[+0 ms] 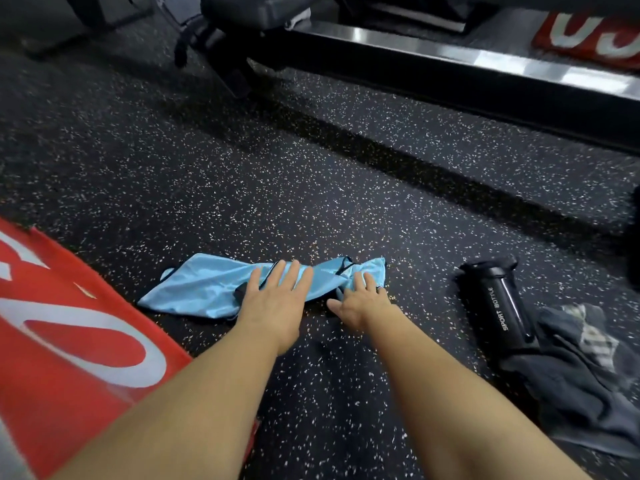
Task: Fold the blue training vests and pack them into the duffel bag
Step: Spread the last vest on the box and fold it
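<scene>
On gym floor (311, 188), w/ L hand (277, 301) & R hand (362, 301) flat, released, atop blue vest (201, 285), smooth wrinkles outward b4 folding.

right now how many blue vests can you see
1. The blue vest lies on the floor, left hand flat on its middle, right hand on its right end. More may be out of view.
</scene>
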